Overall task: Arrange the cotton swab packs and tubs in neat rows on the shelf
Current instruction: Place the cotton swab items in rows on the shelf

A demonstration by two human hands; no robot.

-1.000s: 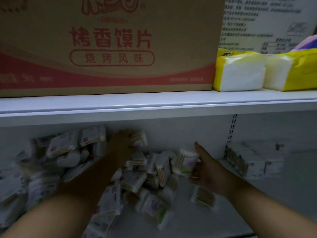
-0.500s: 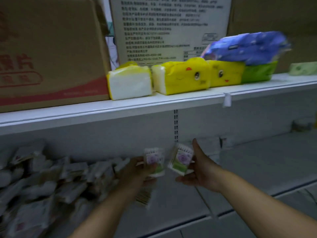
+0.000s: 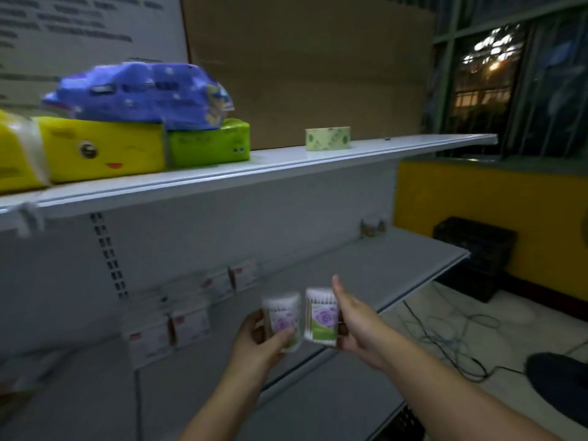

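Observation:
My left hand (image 3: 254, 340) grips a cotton swab tub (image 3: 282, 319) with a purple flower label. Beside it, my right hand (image 3: 356, 323) holds a second swab tub (image 3: 321, 316) with a purple and green label. Both tubs hover upright, almost touching, above the front of the white lower shelf (image 3: 381, 268). White swab packs (image 3: 178, 323) with red marks stand in rows against the shelf's back wall, to the left of my hands. Two small tubs (image 3: 372, 226) sit at the far right back corner, blurred.
The upper shelf (image 3: 286, 160) carries yellow (image 3: 101, 151), green (image 3: 206, 144) and blue (image 3: 136, 93) tissue packs and a pale green roll (image 3: 327, 139). A black crate (image 3: 474, 249) stands by a yellow wall on the right. Cables (image 3: 445, 338) lie on the floor.
The view has swung right, away from the loose pile of swab packs. Both hands, each holding a tub, have moved right along the lower shelf past the rows of white packs.

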